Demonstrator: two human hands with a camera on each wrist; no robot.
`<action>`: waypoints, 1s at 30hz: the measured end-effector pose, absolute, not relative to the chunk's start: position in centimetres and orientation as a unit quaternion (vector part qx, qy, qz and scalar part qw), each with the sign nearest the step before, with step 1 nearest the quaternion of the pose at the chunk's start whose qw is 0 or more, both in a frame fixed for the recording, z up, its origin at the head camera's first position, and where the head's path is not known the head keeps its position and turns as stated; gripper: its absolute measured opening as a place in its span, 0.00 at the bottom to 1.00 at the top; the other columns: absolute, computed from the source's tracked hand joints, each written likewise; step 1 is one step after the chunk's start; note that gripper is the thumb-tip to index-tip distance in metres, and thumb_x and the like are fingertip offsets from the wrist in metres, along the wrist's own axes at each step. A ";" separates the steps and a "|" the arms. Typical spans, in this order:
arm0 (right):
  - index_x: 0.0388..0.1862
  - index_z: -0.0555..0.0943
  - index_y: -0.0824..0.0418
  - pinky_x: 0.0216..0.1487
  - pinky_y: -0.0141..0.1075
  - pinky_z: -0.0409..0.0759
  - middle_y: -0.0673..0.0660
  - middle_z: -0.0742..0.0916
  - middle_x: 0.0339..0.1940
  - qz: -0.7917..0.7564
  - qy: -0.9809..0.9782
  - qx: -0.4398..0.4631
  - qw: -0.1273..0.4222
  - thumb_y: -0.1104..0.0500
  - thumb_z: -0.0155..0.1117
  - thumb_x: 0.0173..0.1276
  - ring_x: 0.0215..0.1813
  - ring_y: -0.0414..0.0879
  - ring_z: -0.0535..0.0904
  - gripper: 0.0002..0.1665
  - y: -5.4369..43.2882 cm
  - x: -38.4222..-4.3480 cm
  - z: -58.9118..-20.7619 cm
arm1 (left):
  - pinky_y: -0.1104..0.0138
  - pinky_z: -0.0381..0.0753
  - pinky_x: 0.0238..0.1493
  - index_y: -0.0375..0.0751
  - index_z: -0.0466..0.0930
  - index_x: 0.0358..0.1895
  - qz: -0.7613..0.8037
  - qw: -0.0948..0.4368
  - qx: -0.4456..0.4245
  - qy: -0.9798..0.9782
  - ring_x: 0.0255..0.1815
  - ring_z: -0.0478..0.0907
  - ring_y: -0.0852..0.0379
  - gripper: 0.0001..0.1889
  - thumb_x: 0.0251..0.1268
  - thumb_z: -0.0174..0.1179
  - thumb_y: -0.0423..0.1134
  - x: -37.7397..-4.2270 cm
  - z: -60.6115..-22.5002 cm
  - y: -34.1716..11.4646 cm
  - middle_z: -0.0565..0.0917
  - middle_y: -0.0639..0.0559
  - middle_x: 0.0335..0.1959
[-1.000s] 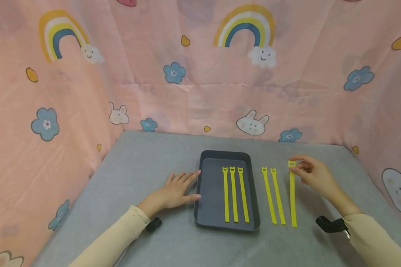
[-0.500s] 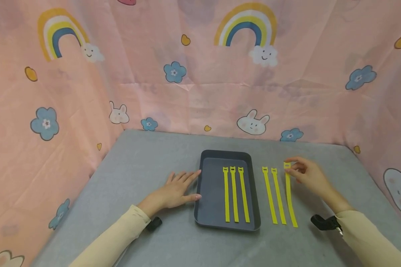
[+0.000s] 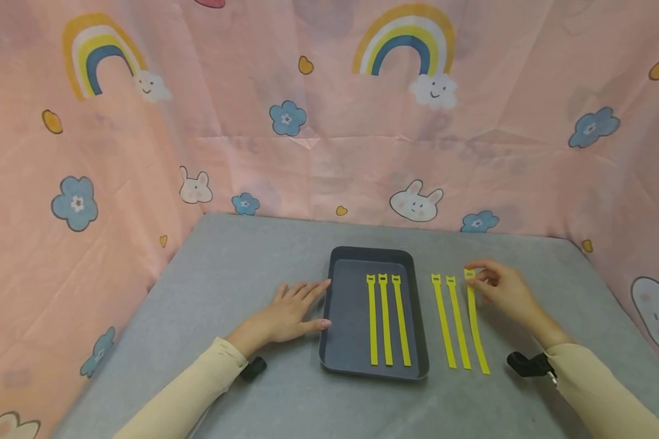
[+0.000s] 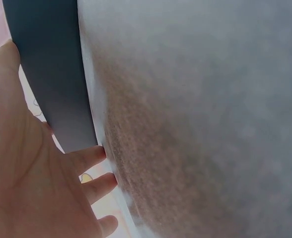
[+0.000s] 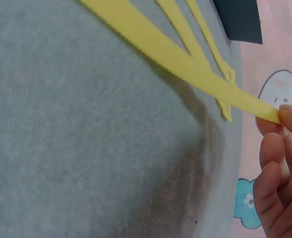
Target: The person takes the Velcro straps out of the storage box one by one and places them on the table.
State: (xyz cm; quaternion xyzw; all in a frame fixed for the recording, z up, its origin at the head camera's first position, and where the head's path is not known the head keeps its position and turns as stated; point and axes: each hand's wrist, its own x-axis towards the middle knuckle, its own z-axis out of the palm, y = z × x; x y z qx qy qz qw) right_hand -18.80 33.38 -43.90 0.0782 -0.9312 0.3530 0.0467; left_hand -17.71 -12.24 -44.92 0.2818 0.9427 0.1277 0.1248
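My right hand [image 3: 507,299] pinches the slotted head of a yellow hook-and-loop cable tie [image 3: 474,323] between thumb and fingertips. In the right wrist view that cable tie [image 5: 185,69] slants up from the grey tabletop, its head end raised. Just left of it, two more yellow cable ties [image 3: 443,326] lie side by side on the table. Inside the dark grey tray [image 3: 346,329] lie three others [image 3: 386,329], heads toward the far end. My left hand [image 3: 285,317] has its fingers spread and touches the tray's left side, seen also as a dark wall [image 4: 51,74] in the left wrist view.
A grey cloth-like surface [image 3: 241,262] covers the table. Pink printed curtains [image 3: 329,164] stand along its back and both sides. Black wrist-camera mounts [image 3: 527,364] stick out below both wrists.
My right hand has shifted left with the cable tie's head, toward the two lying on the table. The tie's tail stays near its place, so it now slants. The left hand stays still.
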 end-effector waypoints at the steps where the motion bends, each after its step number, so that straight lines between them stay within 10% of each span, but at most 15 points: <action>1: 0.59 0.77 0.63 0.24 0.33 0.76 0.62 0.86 0.35 0.353 -0.931 0.080 0.048 0.57 0.64 0.72 0.22 0.44 0.76 0.20 33.4 -18.8 -44.0 | 0.36 0.40 0.77 0.64 0.35 0.81 0.129 0.126 0.282 0.942 0.82 0.50 0.42 0.45 0.68 0.43 0.73 -17.7 -44.9 -12.2 0.53 0.53 0.82; 30: 0.58 0.78 0.64 0.23 0.33 0.74 0.60 0.84 0.34 0.307 -0.947 0.083 0.037 0.57 0.64 0.71 0.20 0.37 0.73 0.20 33.8 -19.8 -45.8 | 0.35 0.40 0.77 0.64 0.35 0.81 0.134 0.127 0.283 0.941 0.82 0.50 0.42 0.45 0.67 0.42 0.74 -18.0 -45.2 -12.3 0.53 0.52 0.82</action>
